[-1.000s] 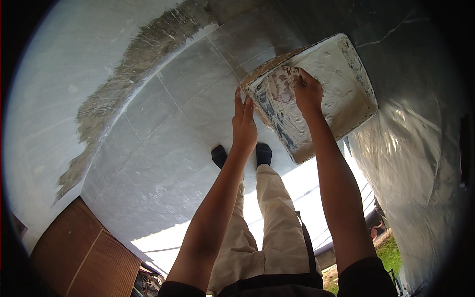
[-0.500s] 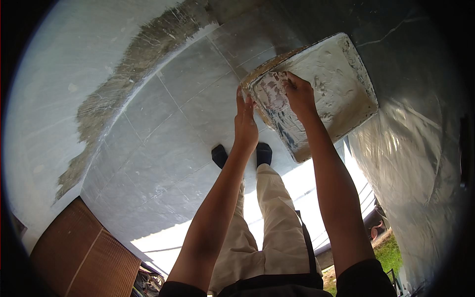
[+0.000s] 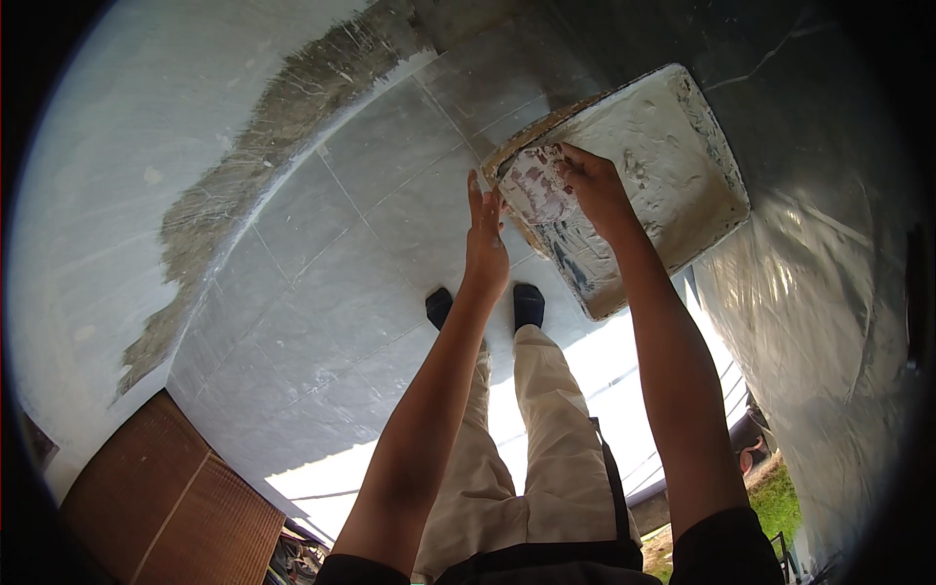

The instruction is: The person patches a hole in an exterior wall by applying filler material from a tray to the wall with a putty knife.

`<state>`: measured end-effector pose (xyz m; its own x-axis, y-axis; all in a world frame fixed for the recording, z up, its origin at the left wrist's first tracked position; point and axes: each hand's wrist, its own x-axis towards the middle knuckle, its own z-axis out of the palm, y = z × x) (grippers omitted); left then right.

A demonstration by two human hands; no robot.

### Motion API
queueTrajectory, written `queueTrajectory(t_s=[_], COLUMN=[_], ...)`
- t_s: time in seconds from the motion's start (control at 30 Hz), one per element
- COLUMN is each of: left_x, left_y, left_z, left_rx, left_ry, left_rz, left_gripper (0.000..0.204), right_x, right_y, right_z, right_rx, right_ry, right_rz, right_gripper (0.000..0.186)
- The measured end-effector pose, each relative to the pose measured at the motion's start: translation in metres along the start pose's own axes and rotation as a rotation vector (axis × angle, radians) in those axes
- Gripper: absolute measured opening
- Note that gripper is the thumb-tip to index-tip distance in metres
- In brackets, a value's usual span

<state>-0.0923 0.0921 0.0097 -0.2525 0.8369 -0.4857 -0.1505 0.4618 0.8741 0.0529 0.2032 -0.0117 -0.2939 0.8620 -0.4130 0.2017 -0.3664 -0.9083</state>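
A shallow rectangular tray, smeared with pale grey-white paste and crusted at its rim, hangs over the floor at upper right. My right hand grips a flat, paste-coated scraper with pinkish patches, held over the tray's left end. My left hand is upright beside the tray's left edge, fingers stretched and a little apart, with white smears on them; its fingertips are at the rim, and whether they press on it I cannot tell.
Grey tiled flooring lies around my socked feet. A pale wall with a rough darker band curves along the left. A brown corrugated sheet is at lower left, crumpled plastic sheeting at right, and grass shows at lower right.
My right hand and the scraper moved left and slightly down over the tray from a second ago, then changed little. The floor and my feet appear shifted slightly rightward in the picture.
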Motion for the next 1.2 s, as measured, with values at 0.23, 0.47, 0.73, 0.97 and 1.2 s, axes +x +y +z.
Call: queueTrajectory(t_s=[0.23, 0.47, 0.73, 0.97, 1.2], left_x=[-0.005, -0.022, -0.036, -0.065, -0.103], left_y=[0.002, 0.043, 0.152, 0.252, 0.333], left_z=[-0.032, -0.041, -0.049, -0.063, -0.078], left_rx=[-0.019, 0.047, 0.068, 0.22, 0.211], left_ry=[0.119, 0.12, 0.125, 0.223, 0.304], left_rz=[-0.029, 0.011, 0.224, 0.455, 0.72], left_gripper=[0.078, 0.082, 0.085, 0.078, 0.074], right_x=[-0.02, -0.035, -0.052, -0.064, -0.094], right_y=[-0.008, -0.044, -0.155, -0.245, -0.338], right_z=[0.008, 0.001, 0.002, 0.007, 0.019], right_rx=[0.134, 0.485, 0.635, 0.746, 0.763], right_ry=[0.051, -0.007, -0.126, -0.188, -0.261], right_rz=[0.112, 0.159, 0.037, -0.109, -0.116], right_gripper=[0.041, 0.041, 0.035, 0.03, 0.019])
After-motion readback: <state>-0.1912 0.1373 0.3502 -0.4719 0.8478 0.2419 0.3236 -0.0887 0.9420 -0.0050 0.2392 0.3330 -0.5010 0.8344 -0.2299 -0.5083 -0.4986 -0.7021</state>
